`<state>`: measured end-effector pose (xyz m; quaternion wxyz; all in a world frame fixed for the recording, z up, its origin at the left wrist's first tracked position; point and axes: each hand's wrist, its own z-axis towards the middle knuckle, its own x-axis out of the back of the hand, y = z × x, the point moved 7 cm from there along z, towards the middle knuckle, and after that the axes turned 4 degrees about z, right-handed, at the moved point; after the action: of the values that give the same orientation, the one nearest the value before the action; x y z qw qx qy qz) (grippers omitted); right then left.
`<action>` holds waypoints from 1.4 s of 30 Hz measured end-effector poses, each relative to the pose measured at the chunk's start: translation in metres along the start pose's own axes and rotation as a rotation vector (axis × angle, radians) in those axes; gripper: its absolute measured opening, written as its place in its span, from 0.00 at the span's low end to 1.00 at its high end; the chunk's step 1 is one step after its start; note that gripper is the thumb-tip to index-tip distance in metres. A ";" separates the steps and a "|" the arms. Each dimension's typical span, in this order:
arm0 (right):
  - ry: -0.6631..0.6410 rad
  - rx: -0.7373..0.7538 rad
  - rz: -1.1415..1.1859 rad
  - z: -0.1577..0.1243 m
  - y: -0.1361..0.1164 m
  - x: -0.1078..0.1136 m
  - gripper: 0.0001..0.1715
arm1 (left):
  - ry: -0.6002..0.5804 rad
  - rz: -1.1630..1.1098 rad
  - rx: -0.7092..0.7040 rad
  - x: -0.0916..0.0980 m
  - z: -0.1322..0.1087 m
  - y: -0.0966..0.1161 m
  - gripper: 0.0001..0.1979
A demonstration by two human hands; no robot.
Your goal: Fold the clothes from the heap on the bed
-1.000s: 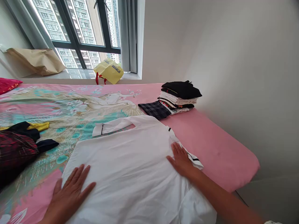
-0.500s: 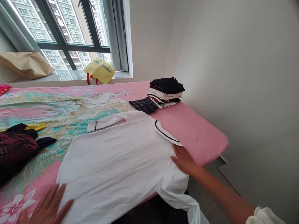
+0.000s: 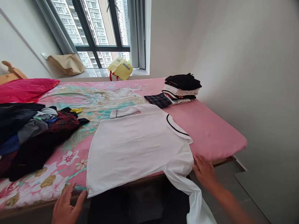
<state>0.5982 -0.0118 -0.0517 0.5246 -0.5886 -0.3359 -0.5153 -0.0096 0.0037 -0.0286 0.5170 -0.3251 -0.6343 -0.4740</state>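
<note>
A white long-sleeved shirt (image 3: 135, 143) with a black stripe along its collar lies spread flat on the bed, its collar toward the right. One sleeve lies across the far side; the near sleeve hangs over the bed's front edge. My left hand (image 3: 67, 205) is just off the shirt's lower left corner, fingers apart, holding nothing. By the shirt's right side, near the top of the hanging sleeve, is my right hand (image 3: 205, 172), its fingers extended. Whether its fingertips touch the cloth is hard to tell.
Folded clothes (image 3: 182, 87) form a stack at the far right, beside a folded dark checked garment (image 3: 158, 100). Loose clothes (image 3: 42, 130) are heaped at left, before a red pillow (image 3: 25, 88). A yellow bag (image 3: 121, 68) and a brown paper bag (image 3: 67, 63) sit by the window.
My left hand has moved off the shirt's lower edge. My right hand has drawn back from beside the collar toward the near sleeve. The view has swung left and takes in more of the bed.
</note>
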 end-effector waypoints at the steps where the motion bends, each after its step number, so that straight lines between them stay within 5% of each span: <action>1: 0.044 0.027 0.056 -0.001 -0.004 0.005 0.33 | 0.026 -0.149 0.103 0.001 -0.008 -0.010 0.33; 5: 0.048 0.181 0.244 0.007 -0.066 0.019 0.32 | -0.108 -0.827 0.558 -0.034 -0.046 -0.014 0.24; 10: -0.185 0.193 0.179 0.033 -0.139 -0.003 0.34 | -0.313 -1.390 0.702 -0.063 -0.061 0.032 0.13; 15: -0.296 0.154 -0.038 0.034 -0.146 -0.045 0.51 | -0.085 -1.406 0.694 -0.056 -0.058 0.023 0.11; 21: -0.321 0.209 -0.079 0.030 -0.137 -0.060 0.56 | 0.259 -1.241 0.708 -0.037 -0.069 -0.007 0.11; 24: -0.317 0.185 -0.098 0.031 -0.139 -0.061 0.58 | 0.420 -1.017 0.425 -0.008 -0.066 0.022 0.11; 26: -0.309 0.162 -0.107 0.031 -0.142 -0.061 0.60 | 0.402 -0.847 0.058 0.009 -0.059 0.079 0.10; 30: -0.320 0.133 -0.121 0.030 -0.147 -0.062 0.61 | 0.154 -0.695 -0.535 0.006 -0.058 0.227 0.15; 34: -0.322 0.123 -0.113 0.031 -0.148 -0.061 0.57 | -0.168 -0.388 -0.741 -0.033 -0.062 0.333 0.21; 36: -0.322 0.122 -0.102 0.032 -0.147 -0.060 0.56 | -0.266 -0.246 -0.803 -0.052 -0.065 0.354 0.24; 38: -0.330 0.131 -0.092 0.032 -0.147 -0.060 0.57 | -0.282 -0.145 -0.833 -0.066 -0.065 0.351 0.25; 42: -0.353 0.157 -0.089 0.029 -0.147 -0.059 0.64 | -0.134 -0.025 -0.734 -0.065 -0.048 0.288 0.32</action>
<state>0.4535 0.0578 -0.0658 0.4786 -0.6115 -0.4877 -0.3990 0.2833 0.0618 -0.0140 0.3173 -0.5114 -0.4585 -0.6539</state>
